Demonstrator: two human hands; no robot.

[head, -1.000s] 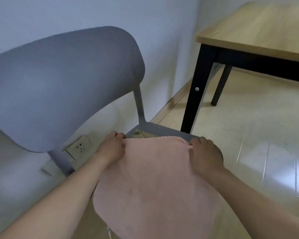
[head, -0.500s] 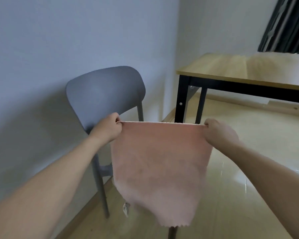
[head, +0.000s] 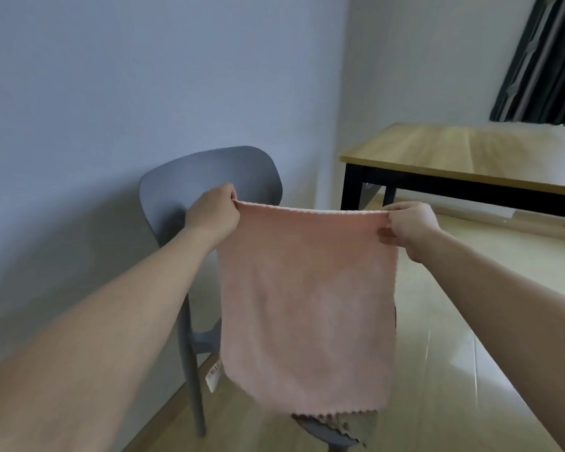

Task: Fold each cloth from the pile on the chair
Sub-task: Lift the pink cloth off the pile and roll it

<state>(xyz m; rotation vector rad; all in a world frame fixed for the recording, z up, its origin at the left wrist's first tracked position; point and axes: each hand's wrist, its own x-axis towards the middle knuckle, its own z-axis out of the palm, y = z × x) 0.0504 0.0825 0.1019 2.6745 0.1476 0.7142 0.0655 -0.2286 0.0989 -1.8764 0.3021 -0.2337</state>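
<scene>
A pink cloth (head: 307,298) hangs flat in the air in front of the grey chair (head: 209,171). My left hand (head: 213,214) pinches its top left corner and my right hand (head: 408,227) pinches its top right corner, so the top edge is stretched straight. A white label (head: 213,376) dangles at the lower left edge. Below the pink cloth's hem, an olive cloth (head: 356,427) shows on the chair seat. The hanging cloth hides most of the seat.
A wooden table with black legs (head: 463,154) stands at the right, near the wall corner. Dark curtains (head: 545,57) hang at the upper right. The floor (head: 470,321) is glossy and pale. The wall runs close behind the chair.
The pink cloth has been lifted off the chair seat and now hangs fully spread between both hands. My view has risen and pulled back from the chair.
</scene>
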